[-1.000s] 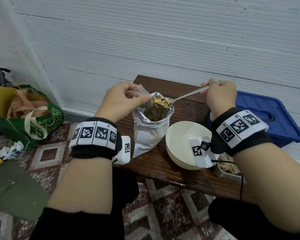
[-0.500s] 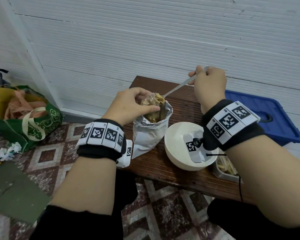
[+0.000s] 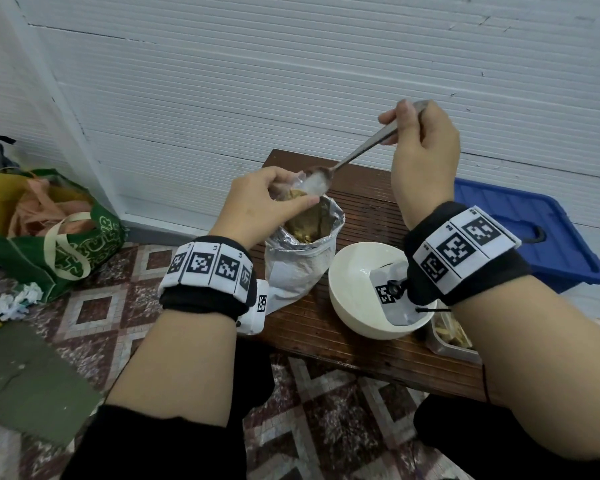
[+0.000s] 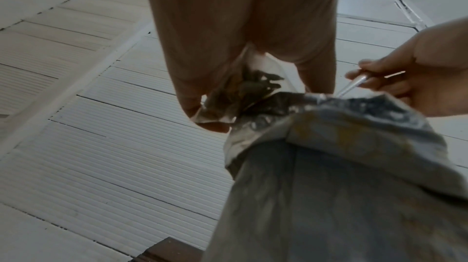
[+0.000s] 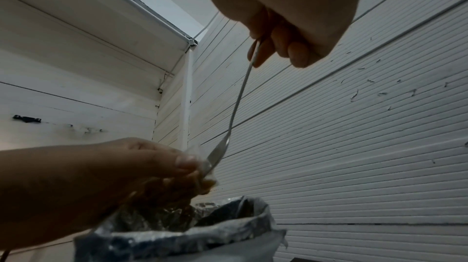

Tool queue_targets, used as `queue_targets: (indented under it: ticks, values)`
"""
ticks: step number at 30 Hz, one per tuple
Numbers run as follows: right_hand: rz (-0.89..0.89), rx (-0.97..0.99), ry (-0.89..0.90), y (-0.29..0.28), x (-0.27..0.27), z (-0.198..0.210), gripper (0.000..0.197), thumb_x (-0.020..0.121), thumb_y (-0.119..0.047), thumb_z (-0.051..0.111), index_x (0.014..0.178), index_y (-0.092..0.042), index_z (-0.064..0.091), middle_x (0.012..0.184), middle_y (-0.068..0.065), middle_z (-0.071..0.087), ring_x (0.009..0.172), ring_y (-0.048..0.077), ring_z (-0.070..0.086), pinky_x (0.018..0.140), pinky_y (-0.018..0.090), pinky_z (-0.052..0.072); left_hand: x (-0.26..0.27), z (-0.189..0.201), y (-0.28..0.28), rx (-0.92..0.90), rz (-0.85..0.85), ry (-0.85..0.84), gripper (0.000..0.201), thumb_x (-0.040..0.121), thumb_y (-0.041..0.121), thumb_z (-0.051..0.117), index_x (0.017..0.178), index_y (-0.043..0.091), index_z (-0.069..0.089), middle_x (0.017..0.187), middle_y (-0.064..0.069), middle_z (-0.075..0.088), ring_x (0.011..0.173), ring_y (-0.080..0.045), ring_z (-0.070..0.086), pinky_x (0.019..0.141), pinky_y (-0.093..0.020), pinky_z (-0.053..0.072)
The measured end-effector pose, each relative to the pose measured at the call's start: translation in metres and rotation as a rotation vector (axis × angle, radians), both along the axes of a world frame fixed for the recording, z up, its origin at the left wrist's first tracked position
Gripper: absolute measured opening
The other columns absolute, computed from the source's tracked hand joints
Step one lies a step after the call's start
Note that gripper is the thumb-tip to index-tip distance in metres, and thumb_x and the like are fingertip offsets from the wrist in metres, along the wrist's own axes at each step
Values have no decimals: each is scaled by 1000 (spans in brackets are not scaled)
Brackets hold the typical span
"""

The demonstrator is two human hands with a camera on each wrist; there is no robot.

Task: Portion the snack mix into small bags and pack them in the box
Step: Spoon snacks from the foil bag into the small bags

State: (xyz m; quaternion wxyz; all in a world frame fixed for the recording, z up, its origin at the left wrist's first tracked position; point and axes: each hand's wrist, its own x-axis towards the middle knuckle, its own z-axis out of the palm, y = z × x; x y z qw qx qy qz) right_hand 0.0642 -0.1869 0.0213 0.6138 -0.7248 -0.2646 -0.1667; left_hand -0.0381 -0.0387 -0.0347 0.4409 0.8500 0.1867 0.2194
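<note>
My left hand (image 3: 288, 194) pinches the mouth of a small clear bag (image 3: 300, 190) with snack mix in it, held just above the big foil snack bag (image 3: 298, 268). My right hand (image 3: 407, 128) is raised to the right and grips the handle of a metal spoon (image 3: 357, 154), tilted steeply down so its bowl sits at the small bag's mouth. The left wrist view shows the small bag (image 4: 235, 94) between my fingertips (image 4: 192, 96), over the foil bag (image 4: 329, 146). The right wrist view shows the spoon (image 5: 238, 102) reaching down to the small bag (image 5: 177, 182).
A white bowl (image 3: 357, 282) stands right of the foil bag on the dark wooden table (image 3: 326, 334). A metal tray (image 3: 451, 336) with snack pieces sits under my right forearm. A blue box (image 3: 520, 230) lies beyond it. A green tote bag (image 3: 49, 233) sits on the floor at left.
My right hand has risen and tipped the spoon steeply. The snack mix heaped on the spoon a second ago is gone from its bowl. My left hand still holds the small bag.
</note>
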Motion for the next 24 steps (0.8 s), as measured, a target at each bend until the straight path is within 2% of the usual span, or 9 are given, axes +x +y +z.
queue_targets:
  ticks: [3,8,11,13,14,16,18,21,24]
  values:
    - [-100,64,-35,-6,2,0,29,101,-20,41,75,-26,52,76,-16,60,67,2,56,69,16,45,-2,2,3,-34,48,-20,24,76,43,77,87,33,60,88,23,57,82,9,53,70,-7,41]
    - [-166,18,-16,-13,2,-13,34,101,-21,40,70,-34,49,79,-5,62,72,11,58,69,19,43,-7,3,10,-96,117,-72,21,76,45,77,85,33,62,90,15,65,89,0,60,78,-21,48]
    - [-56,-131,-31,-14,-2,-25,28,100,-19,43,77,-21,59,73,-13,58,65,-7,54,60,9,39,-7,2,11,-100,84,-49,28,78,46,74,96,25,67,96,11,67,95,-3,61,81,-21,49]
    - [54,-254,-89,-12,-8,-33,23,99,-18,46,85,-14,65,73,-17,58,66,-12,53,61,5,36,-5,1,9,-73,45,-16,32,80,44,72,102,20,69,99,11,68,97,-1,60,83,-20,48]
    - [98,-323,-143,-11,-9,-38,23,98,-18,48,88,-13,68,75,-13,61,71,-8,55,65,6,37,-4,0,9,-68,32,-8,31,81,44,72,101,20,70,101,11,69,99,-2,60,87,-24,49]
    - [166,-468,-264,-8,-11,-51,21,96,-19,51,94,-10,70,82,2,66,80,10,58,74,22,43,-4,-2,10,-70,22,1,30,81,44,72,99,21,71,104,10,70,101,-6,61,95,-33,50]
    - [212,-582,-364,-6,-15,-63,24,95,-21,51,92,-6,69,79,10,62,77,24,57,71,33,44,-4,-2,10,-62,22,8,31,80,45,72,100,21,71,103,9,70,101,-6,62,97,-36,50]
    - [232,-611,-366,-5,-20,-69,29,94,-22,48,86,-1,66,75,13,59,73,28,55,67,32,39,-4,-1,10,-51,31,14,32,80,46,71,100,22,71,99,8,70,99,-6,62,95,-35,51]
    - [173,-558,-216,-5,-17,-63,27,97,-20,49,85,-3,66,79,10,64,76,23,57,71,31,42,-5,-2,11,-65,29,20,32,79,47,72,100,22,71,99,8,70,100,-7,63,95,-37,51]
